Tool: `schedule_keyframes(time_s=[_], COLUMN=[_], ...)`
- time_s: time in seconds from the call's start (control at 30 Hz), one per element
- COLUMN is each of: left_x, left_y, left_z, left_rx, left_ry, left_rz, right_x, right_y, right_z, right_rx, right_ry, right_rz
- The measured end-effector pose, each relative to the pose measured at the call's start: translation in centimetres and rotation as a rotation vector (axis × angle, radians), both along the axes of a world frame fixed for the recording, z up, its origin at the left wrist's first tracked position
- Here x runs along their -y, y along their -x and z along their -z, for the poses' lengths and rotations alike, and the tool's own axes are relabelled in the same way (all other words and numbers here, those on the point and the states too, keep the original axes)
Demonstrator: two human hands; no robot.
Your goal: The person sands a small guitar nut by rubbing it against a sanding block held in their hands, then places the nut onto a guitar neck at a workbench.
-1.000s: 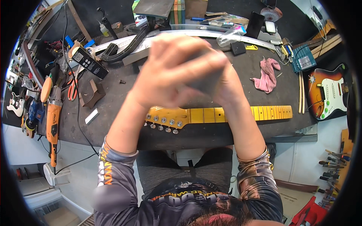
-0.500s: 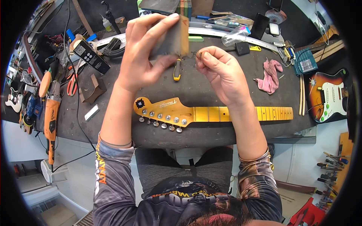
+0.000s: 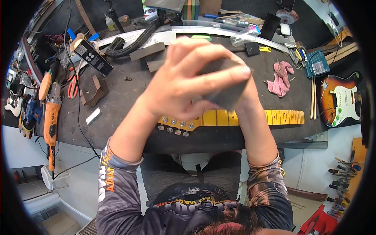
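My left hand (image 3: 188, 82), blurred, is shut on a dark, flat-faced block (image 3: 223, 94), its thumb below and its fingers stretched across it. My right hand (image 3: 246, 100) is behind the block and the left fingers, so what its fingers hold is hidden. Below both hands a yellow maple guitar neck (image 3: 288, 116) lies along the bench's front edge, its headstock with metal tuners (image 3: 178, 127) partly covered by my left hand and arm.
Around me on the dark bench (image 3: 117, 133) are a sunburst guitar body (image 3: 338, 100), a pink cloth (image 3: 280, 78), orange pliers (image 3: 72, 86), an orange power tool (image 3: 53, 121) with its cord, a black battery-like box (image 3: 94, 56) and a long metal straightedge (image 3: 188, 30) among clutter.
Half a second ago my hands were apart, my right fingers pinched on something small. My left hand and block have since swung right and down, over my right hand, hiding it.
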State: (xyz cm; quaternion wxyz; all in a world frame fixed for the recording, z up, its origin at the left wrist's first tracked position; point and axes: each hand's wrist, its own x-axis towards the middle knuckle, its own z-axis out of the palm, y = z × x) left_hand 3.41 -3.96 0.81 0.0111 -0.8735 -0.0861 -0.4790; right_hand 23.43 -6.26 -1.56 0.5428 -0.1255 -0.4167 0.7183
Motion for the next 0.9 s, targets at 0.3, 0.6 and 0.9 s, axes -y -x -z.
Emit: schedule_keyframes(time_s=[0.3, 0.6, 0.9], left_x=[-0.2, -2.8, -2.9], left_y=[-0.3, 0.5, 0.5], left_z=[0.4, 0.5, 0.8], left_rx=[0.034, 0.057, 0.146], left_ry=[0.030, -0.151, 0.026], left_rz=[0.005, 0.052, 0.008], right_x=[0.2, -0.5, -0.5], right_y=[0.6, 0.6, 0.2], right_z=[-0.2, 0.6, 1.1], right_rx=[0.100, 0.099, 0.053], right_ry=[-0.026, -0.008, -0.002], right_rz=[0.149, 0.128, 0.099])
